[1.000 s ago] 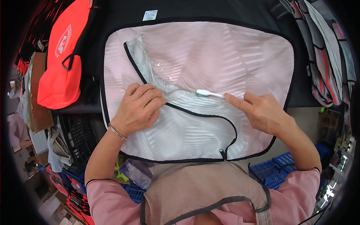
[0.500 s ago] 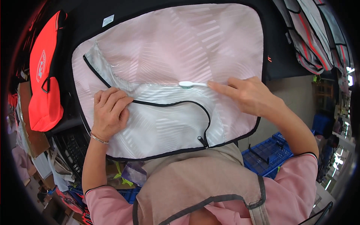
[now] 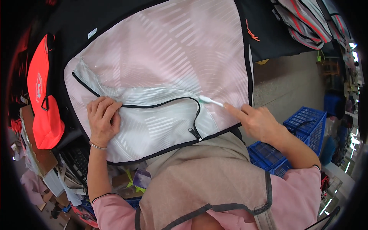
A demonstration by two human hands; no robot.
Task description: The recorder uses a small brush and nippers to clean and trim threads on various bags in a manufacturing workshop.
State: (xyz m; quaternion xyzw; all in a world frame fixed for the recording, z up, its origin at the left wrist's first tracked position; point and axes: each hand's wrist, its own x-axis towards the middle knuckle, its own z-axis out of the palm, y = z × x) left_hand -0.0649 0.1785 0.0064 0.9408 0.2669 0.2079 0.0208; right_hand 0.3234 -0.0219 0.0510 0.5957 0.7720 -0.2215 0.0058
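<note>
A pale pink and silver fabric piece (image 3: 153, 46) with black edging lies spread before me. A curving black zipper (image 3: 161, 102) crosses its silver section, with the zipper pull (image 3: 193, 132) near the closest edge. My left hand (image 3: 103, 119) rests on the fabric with curled fingers, its fingertips pinching the zipper edge. In my right hand (image 3: 255, 120) is a white toothbrush (image 3: 211, 101), gripped by its handle with the index finger stretched along it. The brush head touches the fabric beside the zipper's bend.
A bright red-orange bag (image 3: 46, 96) lies at the left on the black table (image 3: 76, 23). Grey bags with red trim (image 3: 301, 19) are stacked at the far right. Blue plastic crates (image 3: 304, 124) stand on the floor to the right, below table height.
The brush has moved right and slightly nearer me along the seam, with my right hand. My view has shifted, and the fabric appears turned and further left.
</note>
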